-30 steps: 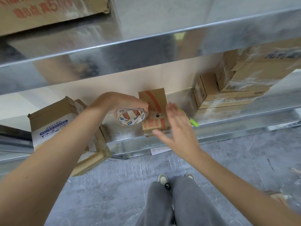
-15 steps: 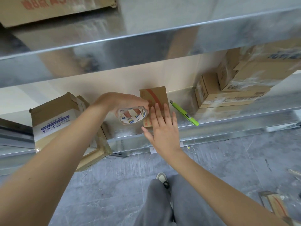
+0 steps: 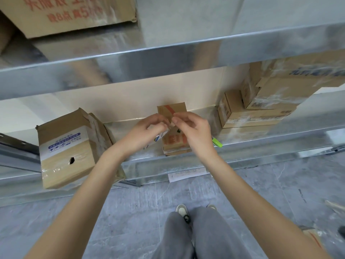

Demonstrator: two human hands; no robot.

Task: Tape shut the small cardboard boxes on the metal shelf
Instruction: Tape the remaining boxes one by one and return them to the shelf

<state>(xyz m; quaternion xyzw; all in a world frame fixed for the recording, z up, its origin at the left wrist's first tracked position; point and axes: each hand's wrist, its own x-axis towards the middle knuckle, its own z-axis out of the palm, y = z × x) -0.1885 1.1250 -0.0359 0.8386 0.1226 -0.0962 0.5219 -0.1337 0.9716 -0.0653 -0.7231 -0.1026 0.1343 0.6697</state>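
Head view looks down on the small cardboard box (image 3: 174, 141), which stands near the front lip of the metal shelf (image 3: 261, 141), its rear flap upright against the pale wall, so the top is open and not yet sealed. It sits right in front of the person, probably so both hands can work over it without stretching. Just above it the left hand (image 3: 144, 131) curls round the tape roll (image 3: 158, 136), of which only a printed edge shows below the fingers. The right hand (image 3: 194, 129) has thumb and forefinger pinched together at the roll, apparently on the loose end of the tape; the strip itself is too thin and clear to make out. Holding the roll this close over the box would let the strip run straight across the flaps. A green utility knife (image 3: 216, 143) lies on the shelf just right of the box, within reach for cutting. Well to the left a larger taped box (image 3: 65, 146) overhangs the shelf edge, and a stack of boxes (image 3: 261, 107) stands to the right
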